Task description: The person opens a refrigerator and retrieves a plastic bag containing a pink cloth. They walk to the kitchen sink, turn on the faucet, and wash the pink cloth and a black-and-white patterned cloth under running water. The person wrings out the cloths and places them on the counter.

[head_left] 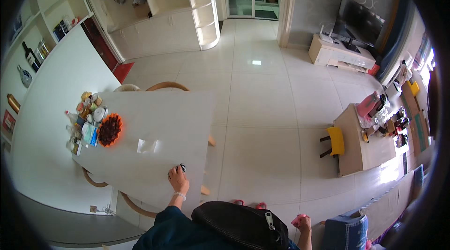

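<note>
My left hand [178, 179] rests over the near right part of a pale dining table [158, 109], its fingers closed around a small black-and-white patterned object [181, 168]. What that object is cannot be told. Low on the right, away from the table, my right hand [304, 222] grips a crumpled pink cloth [299, 220]. Against the wall, on the table's left side, an orange scalloped bowl [110, 129] holds dark red pieces, with jars, bottles and a tissue pack [90, 134] beside it.
Wooden chairs [168, 85] stand around the table. A black bag [242, 222] hangs before my body. To the right are a yellow stool [336, 141], a cluttered cabinet [351, 151] and a sofa [386, 200]. A television stand [337, 53] stands at the far right.
</note>
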